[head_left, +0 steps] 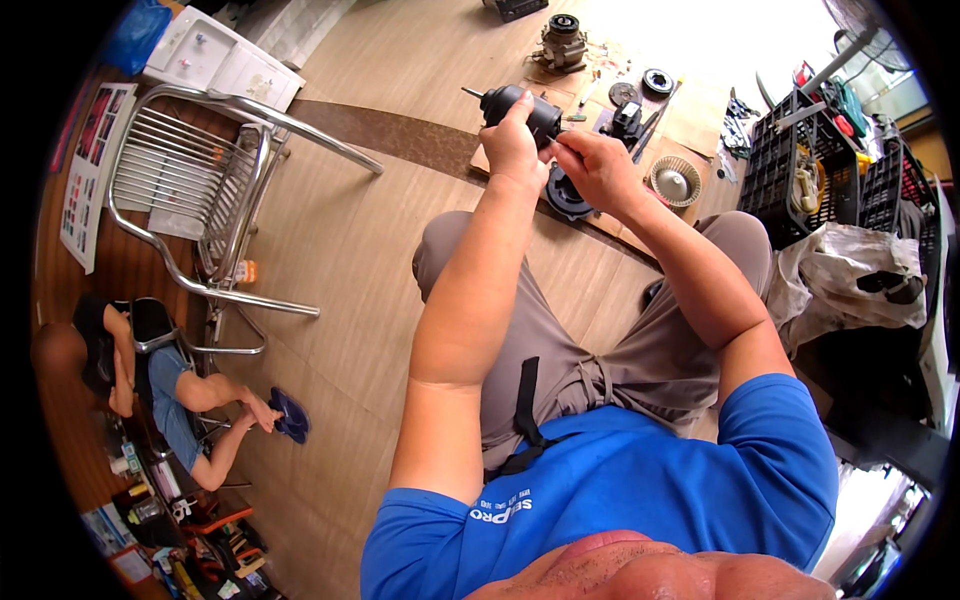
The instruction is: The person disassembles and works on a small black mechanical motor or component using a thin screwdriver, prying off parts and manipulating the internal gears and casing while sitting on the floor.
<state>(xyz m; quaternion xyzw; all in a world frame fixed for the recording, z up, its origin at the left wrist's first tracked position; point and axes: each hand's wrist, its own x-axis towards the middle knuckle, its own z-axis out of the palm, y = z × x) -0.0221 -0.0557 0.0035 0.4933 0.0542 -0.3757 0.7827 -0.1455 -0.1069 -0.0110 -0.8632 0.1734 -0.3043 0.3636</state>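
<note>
I am sitting with my knees [445, 248] spread and both arms stretching out past them. My right hand [600, 172] is resting at the nearer, right end of the motor [542, 120], its fingertips bunching there — I cannot tell whether they are closing on anything small. My left hand [514, 146] is clamping the black barrel, thumb lying along the top, the other fingers mostly hiding underneath, so the motor is hanging in the air, its shaft [472, 92] pointing away to my left. To be doing this well, I should be letting the left do all the bearing and sparing the right for fine work, pressing lightly and squarely rather than prying. I should also be turning the barrel until its working end is facing me, since my own fingers are covering it just now. Below, the housing [568, 193] is lying partly under my right wrist, and the fan wheel [676, 181] is sitting on the board [702, 125] to its right; anything slipping would be landing among these — so a firm grip is mattering. Farther out, the bracket [627, 122] is lying on the board, and the pump [561, 45] is standing beyond it, well apart from the shaft.
</note>
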